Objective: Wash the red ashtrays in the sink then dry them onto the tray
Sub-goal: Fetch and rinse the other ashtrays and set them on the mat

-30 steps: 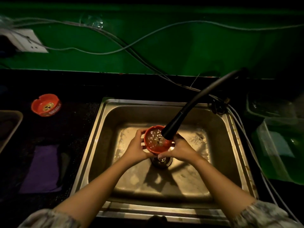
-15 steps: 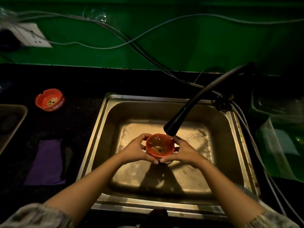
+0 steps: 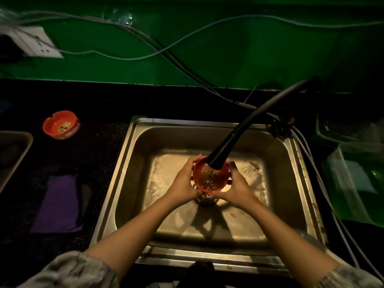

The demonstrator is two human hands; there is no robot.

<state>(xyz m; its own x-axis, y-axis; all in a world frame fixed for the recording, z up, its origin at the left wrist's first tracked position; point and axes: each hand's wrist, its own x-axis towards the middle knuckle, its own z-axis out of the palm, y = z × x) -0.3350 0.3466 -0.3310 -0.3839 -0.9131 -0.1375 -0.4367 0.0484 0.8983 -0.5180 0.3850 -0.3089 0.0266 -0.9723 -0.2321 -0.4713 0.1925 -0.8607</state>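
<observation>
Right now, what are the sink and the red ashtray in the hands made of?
The sink looks like stainless steel: grey, dull shine, pressed corners, some stains. The ashtray seems to be glossy hard plastic or melamine, though glazed ceramic is possible; it is a smooth, even red with notches in its rim, and the wet shine makes it hard to judge.

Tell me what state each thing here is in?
Held ashtray: upright under the faucet, water inside.
Left hand: grips the held ashtray.
Right hand: grips the held ashtray.
Faucet: nozzle over the held ashtray.
Second ashtray: upright on the counter.
Sink: wet.
</observation>
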